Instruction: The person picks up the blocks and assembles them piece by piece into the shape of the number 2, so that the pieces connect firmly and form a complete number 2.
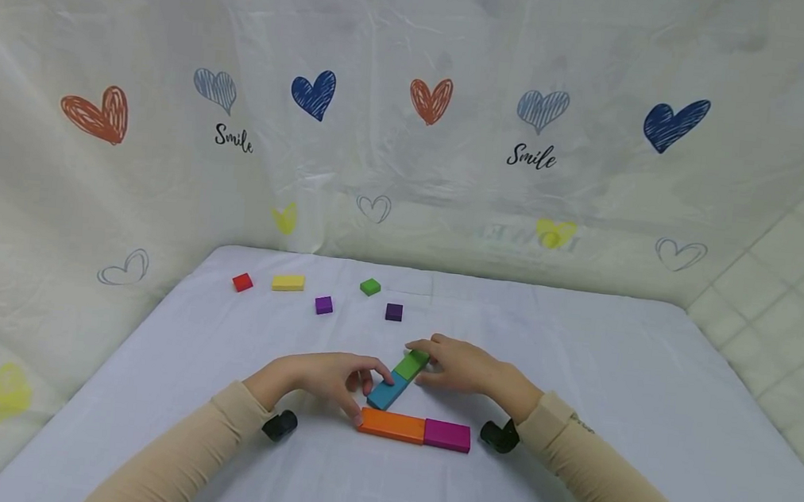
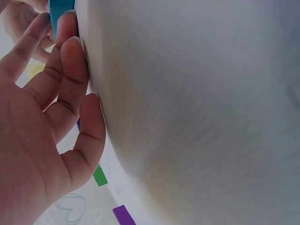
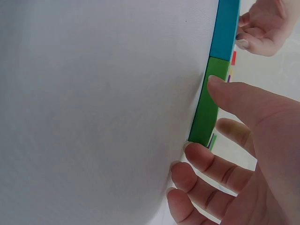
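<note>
A green block and a blue block lie end to end in a slanting row on the white table. My right hand pinches the green block, thumb on its side and a finger at its far end in the right wrist view. On the blue block rests the index finger of my left hand; its thumb is at the left end of an orange block. That orange block meets a magenta block end to end, nearer to me. The left hand's other fingers bend loosely near the tabletop.
Farther back lie a red block, a yellow block, a purple block, a small green block and a dark purple block. Behind the table hangs a pale curtain printed with hearts.
</note>
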Motion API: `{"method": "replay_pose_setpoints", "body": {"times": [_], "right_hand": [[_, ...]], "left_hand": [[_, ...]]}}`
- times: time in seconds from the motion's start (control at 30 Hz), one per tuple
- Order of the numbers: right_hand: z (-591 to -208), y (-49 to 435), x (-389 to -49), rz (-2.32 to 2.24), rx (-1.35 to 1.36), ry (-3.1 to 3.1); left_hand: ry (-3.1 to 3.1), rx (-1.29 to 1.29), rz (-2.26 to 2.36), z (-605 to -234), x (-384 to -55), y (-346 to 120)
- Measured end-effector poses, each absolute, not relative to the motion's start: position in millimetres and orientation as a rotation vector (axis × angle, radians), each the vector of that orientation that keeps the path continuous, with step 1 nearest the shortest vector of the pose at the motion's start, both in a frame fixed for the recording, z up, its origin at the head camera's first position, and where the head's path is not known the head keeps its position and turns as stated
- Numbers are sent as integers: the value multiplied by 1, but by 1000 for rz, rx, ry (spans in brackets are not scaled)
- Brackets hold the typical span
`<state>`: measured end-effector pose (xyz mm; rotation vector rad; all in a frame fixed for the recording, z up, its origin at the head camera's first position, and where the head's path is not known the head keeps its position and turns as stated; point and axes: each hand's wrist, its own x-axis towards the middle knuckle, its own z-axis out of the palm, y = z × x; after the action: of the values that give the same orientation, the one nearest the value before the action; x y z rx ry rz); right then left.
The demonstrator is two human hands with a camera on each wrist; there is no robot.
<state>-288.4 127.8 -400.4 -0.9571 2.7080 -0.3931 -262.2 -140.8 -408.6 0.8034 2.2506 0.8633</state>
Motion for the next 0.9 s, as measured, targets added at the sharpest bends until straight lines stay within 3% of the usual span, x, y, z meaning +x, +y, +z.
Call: {"method": "replay_pose_setpoints", "body": {"times": [0.63,0.9], "right_hand": [[-392,141,-278,-434,-952,2726],[-382,144,-289,-419,-1007,2743]], "left_hand": [[2245,792,870,-406,-261,-141],[2247,790,876,-406,-261,-140]]}}
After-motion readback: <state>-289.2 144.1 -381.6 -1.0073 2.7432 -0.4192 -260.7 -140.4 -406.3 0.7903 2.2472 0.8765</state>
